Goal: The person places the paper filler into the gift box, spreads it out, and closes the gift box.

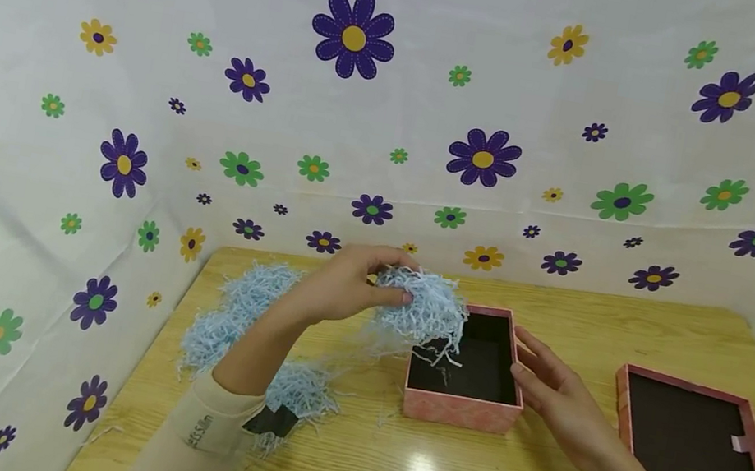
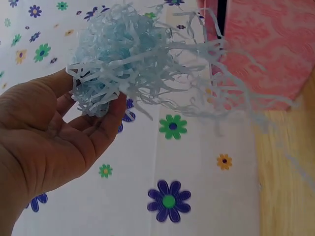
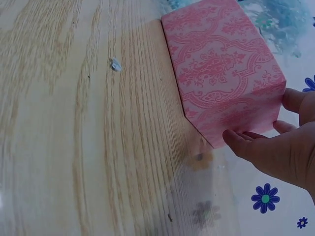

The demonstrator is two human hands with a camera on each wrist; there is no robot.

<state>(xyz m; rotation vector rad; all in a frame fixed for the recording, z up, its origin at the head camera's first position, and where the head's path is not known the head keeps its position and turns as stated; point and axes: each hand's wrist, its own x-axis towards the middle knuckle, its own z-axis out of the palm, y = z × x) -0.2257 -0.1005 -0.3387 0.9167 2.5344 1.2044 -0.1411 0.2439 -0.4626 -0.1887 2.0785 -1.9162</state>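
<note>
My left hand (image 1: 347,285) grips a fluffy clump of light blue shredded paper (image 1: 421,305) between thumb and fingers, over the left part of a pink box (image 1: 460,412). Loose strands trail from the clump in the left wrist view, where the left hand (image 2: 59,128) holds it from below. The box is topless, with a black inside and a pink damask pattern outside. Against its right wall rest the extended fingers of my right hand (image 1: 563,400). Seen from the right wrist, the fingertips of the right hand (image 3: 280,147) touch the patterned side.
More blue shredded paper (image 1: 250,298) lies in heaps on the wooden table's left, partly behind the left forearm. A shallow pink lid (image 1: 695,443), black inside, lies at the right. A flower-printed white cloth (image 1: 400,98) rises behind the table. A small paper scrap (image 3: 115,64) lies near the box.
</note>
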